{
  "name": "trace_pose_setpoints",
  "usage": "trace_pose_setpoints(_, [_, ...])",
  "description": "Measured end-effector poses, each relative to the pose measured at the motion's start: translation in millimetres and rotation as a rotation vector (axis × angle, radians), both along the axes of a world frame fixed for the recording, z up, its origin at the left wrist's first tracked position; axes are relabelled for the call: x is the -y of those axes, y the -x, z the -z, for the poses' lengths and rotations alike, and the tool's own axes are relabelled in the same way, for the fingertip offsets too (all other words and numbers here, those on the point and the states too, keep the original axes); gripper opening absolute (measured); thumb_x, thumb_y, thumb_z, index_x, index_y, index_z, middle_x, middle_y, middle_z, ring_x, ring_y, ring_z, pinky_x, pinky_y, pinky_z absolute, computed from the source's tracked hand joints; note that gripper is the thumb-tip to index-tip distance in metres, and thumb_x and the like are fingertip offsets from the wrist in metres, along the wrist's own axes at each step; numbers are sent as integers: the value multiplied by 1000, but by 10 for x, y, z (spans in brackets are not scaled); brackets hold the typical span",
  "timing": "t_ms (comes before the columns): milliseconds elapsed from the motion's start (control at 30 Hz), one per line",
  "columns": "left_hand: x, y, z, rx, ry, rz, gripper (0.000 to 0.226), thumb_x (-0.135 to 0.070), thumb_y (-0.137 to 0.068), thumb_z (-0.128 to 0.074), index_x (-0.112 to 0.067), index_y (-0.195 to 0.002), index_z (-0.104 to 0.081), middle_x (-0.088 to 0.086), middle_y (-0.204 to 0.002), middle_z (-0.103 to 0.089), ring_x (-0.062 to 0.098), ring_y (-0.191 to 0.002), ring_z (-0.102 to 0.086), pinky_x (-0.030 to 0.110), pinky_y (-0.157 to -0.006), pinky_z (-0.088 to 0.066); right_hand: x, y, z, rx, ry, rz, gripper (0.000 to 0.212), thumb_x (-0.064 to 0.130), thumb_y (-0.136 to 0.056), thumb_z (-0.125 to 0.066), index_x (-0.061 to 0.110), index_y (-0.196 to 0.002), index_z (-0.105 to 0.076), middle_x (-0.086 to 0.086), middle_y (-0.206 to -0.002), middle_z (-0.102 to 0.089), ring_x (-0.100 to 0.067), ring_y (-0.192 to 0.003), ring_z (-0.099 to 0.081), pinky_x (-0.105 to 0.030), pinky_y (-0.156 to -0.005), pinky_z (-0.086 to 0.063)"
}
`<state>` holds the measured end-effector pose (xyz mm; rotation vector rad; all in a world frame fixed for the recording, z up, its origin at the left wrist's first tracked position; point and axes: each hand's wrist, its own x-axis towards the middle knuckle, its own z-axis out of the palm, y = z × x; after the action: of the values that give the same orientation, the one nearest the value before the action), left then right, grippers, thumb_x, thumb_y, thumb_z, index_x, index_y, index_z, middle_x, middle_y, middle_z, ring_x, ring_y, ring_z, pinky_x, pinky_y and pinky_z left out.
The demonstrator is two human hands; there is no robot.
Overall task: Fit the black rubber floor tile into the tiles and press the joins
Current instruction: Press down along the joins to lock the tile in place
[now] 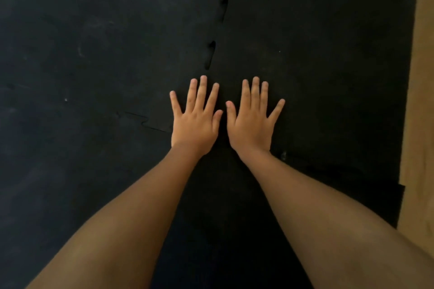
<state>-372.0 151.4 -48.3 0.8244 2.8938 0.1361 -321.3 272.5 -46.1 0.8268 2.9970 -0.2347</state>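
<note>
Black rubber floor tile [317,65]: laid flat at right, its toothed join [212,54] against the neighbouring tiles [94,54] partly gapped. Left hand [196,122] and right hand [252,122]: side by side, palms down on the rubber near the join's end, fingers spread flat, grasping nothing. Bare tan floor [420,101] along the right edge.

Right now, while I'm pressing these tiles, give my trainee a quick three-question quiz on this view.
1. True or false: both hands lie flat, fingers spread, on the black tiles.
2. Which side shows bare wooden floor? A) left B) right
3. Beyond the fingertips, the join still shows open ____.

Key: 1 true: left hand and right hand are palms down. 2 B. 3 gaps.
</note>
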Motion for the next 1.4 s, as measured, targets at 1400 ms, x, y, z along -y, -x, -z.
trace_pose_setpoints(1400, [-1352, -1393, -398, 450, 132, 450, 76, -53, -96, -30, -31, -140, 26, 0, -153, 33, 20, -135, 35, 49, -106, 21, -1820, -2027, -154, 142, 54, 185, 76, 61, -92, -11, 23, -148, 23, -7, -162, 17, -23, -146, 23, -57, -117, 7])
